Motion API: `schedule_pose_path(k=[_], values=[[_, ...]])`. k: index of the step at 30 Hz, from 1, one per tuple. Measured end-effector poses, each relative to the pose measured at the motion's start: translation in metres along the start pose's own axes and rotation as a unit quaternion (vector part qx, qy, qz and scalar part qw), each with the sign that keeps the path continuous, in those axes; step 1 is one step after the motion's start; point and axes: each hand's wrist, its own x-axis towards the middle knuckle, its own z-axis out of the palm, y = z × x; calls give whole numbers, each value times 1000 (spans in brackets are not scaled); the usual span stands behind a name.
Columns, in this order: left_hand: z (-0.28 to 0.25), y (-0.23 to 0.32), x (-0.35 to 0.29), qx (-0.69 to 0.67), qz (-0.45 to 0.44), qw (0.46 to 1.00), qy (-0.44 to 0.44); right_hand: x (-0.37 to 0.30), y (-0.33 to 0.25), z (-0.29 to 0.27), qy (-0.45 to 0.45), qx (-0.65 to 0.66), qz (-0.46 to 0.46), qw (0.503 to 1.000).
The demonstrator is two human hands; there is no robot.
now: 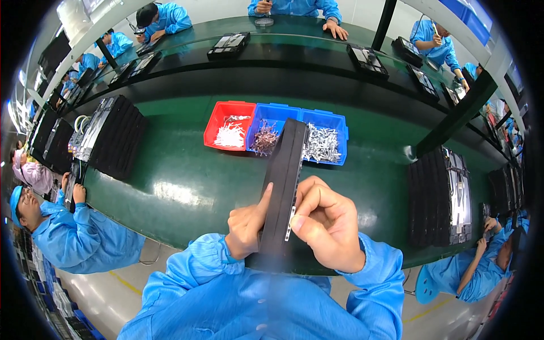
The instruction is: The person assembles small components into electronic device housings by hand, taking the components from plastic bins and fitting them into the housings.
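A long black flat case (279,181) stands on its narrow edge in front of me, tilted slightly to the right at its far end. My left hand (243,226) grips it from the left, index finger stretched along its face and the other fingers curled. On the right side of the case runs a thin white strip (289,224) with dark marks. My right hand (333,226) pinches at this strip between thumb and fingers, pressed close to the case; some fingertips are hidden behind it.
Beyond the case sit a red bin (210,129) of small white parts, a blue bin (276,106) of coppery parts and another blue bin (344,127) of silvery parts. Black case stacks (127,139) stand left and right (428,198). A dark post (453,122) rises at right. Co-workers sit around.
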Motion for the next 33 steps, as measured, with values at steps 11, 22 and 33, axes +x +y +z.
schedule_pose_path(k=[11, 22, 33], values=[[-1, 0, -2, 5, -3, 1000, -15, 1, -2, -1, -2, -5, 6, 1000], [6, -3, -3, 17, 7, 1000, 21, 4, -4, -4, 27, 89, 82, 992], [7, -1, -4, 25, 10, 1000, 4, 0, 3, -8, 37, 122, 100, 987]])
